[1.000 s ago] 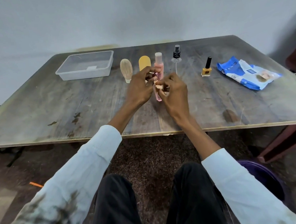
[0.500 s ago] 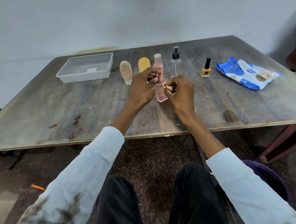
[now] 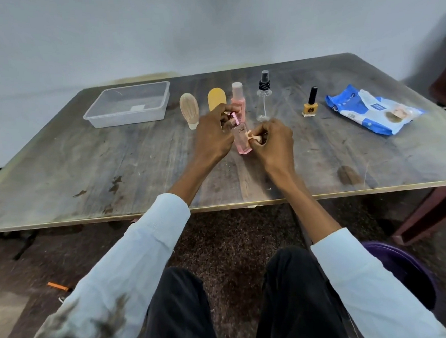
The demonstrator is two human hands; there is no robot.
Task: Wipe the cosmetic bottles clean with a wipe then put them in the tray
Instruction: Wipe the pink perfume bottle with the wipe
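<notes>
Left hand (image 3: 214, 135): grip closed round the pink bottle (image 3: 241, 138), held upright over the table (image 3: 137, 161).
Right hand (image 3: 274, 141): fingers pinch a small folded wipe (image 3: 252, 138) against the bottle's side.
Tray (image 3: 130, 116): far left, well apart.

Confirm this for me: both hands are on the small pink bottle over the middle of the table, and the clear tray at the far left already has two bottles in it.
Not quite. The head view shows the left hand and right hand on the small pink bottle, but the clear tray at the far left holds no bottles, only a small white label on its floor.
</notes>
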